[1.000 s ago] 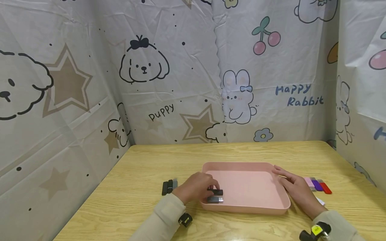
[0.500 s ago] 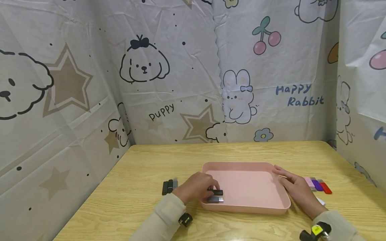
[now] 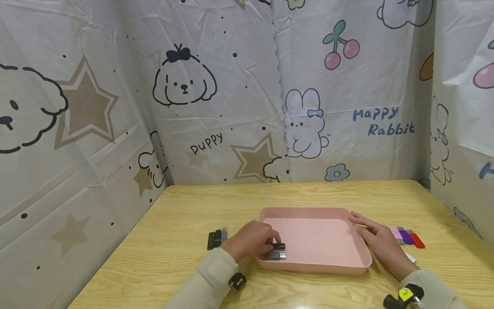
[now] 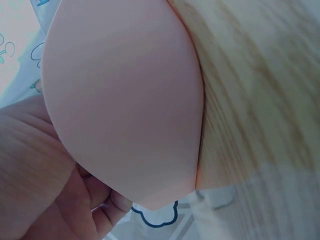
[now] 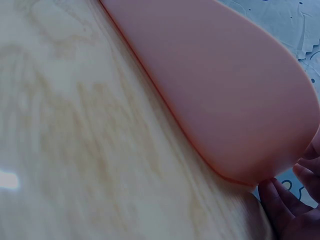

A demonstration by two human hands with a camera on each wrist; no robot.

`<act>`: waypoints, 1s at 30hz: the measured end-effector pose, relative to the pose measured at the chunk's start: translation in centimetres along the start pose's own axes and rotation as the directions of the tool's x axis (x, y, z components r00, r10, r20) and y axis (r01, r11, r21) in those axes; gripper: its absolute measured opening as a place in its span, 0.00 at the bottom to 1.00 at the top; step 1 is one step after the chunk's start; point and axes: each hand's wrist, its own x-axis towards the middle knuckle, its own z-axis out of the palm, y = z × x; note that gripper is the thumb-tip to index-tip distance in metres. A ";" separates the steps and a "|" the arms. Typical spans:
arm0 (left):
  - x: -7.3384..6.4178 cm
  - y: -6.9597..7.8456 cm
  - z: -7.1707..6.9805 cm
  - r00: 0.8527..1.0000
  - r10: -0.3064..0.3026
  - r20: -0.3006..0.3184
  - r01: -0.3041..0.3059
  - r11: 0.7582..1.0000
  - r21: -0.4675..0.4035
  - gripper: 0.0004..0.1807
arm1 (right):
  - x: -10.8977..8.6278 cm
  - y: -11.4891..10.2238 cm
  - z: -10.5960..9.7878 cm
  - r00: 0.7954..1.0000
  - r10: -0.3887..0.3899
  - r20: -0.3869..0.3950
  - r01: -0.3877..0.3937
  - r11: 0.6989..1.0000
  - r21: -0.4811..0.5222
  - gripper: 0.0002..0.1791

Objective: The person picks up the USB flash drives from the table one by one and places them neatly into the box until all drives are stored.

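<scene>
A pink rectangular tray (image 3: pixel 314 269) lies on the table between the two hands. My left hand (image 3: pixel 250 239) reaches over its left rim, and its fingers and thumb pinch a black USB stick (image 3: pixel 279 246) low inside the tray. Just in front of that stick lies a grey USB stick (image 3: pixel 275 255) with a metal plug. In the left wrist view the tray's outer wall (image 4: pixel 125 100) hides the held stick. My right hand (image 3: pixel 376 241) rests at the tray's right side, fingers extended along the rim near the far corner. The right wrist view shows those fingertips (image 5: pixel 270 192) against the outer wall.
Left of the tray, a row of sticks stands close together: two black ones (image 3: pixel 211 241) and a grey one (image 3: pixel 224 234). Beyond the right hand lie pink, purple (image 3: pixel 405 237) and red sticks (image 3: pixel 417 241), plus a white item (image 3: pixel 411 258). Patterned cloth surrounds the wooden table (image 3: pixel 200 206).
</scene>
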 end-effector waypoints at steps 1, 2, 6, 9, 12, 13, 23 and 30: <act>0.0 0.0 0.0 1.000 -0.002 0.001 0.002 1.000 -0.002 0.11 | 0.0 0.0 0.0 1.000 0.000 0.000 0.000 1.000 -0.001 0.28; 0.0 0.0 0.0 1.000 -0.004 0.003 0.004 1.000 -0.005 0.11 | 0.0 0.0 0.0 1.000 -0.001 0.000 0.001 1.000 -0.002 0.28; 0.0 0.1 0.0 1.000 -0.013 0.006 0.013 1.000 -0.016 0.11 | 0.0 0.0 0.0 1.000 -0.001 -0.001 0.001 1.000 -0.002 0.27; -0.1 0.1 -0.1 1.000 -0.016 0.005 0.016 1.000 -0.022 0.10 | 0.0 0.0 0.0 1.000 0.000 -0.001 0.000 1.000 0.000 0.27; -0.1 0.1 -0.1 1.000 -0.015 0.005 0.015 1.000 -0.026 0.10 | 0.0 0.1 0.0 1.000 0.001 -0.001 -0.001 1.000 0.000 0.27; -0.1 0.1 -0.1 1.000 -0.014 0.005 0.015 1.000 -0.028 0.10 | 0.0 0.1 0.0 1.000 0.001 -0.002 -0.001 1.000 0.000 0.27; -0.1 0.1 -0.2 1.000 -0.007 0.005 0.007 0.999 -0.033 0.10 | 0.0 0.0 0.1 1.000 0.001 -0.007 -0.001 1.000 0.000 0.27; -0.1 0.1 -0.1 1.000 0.001 -0.005 -0.002 1.000 -0.026 0.10 | 0.0 0.1 0.0 1.000 0.000 -0.007 0.000 1.000 0.000 0.27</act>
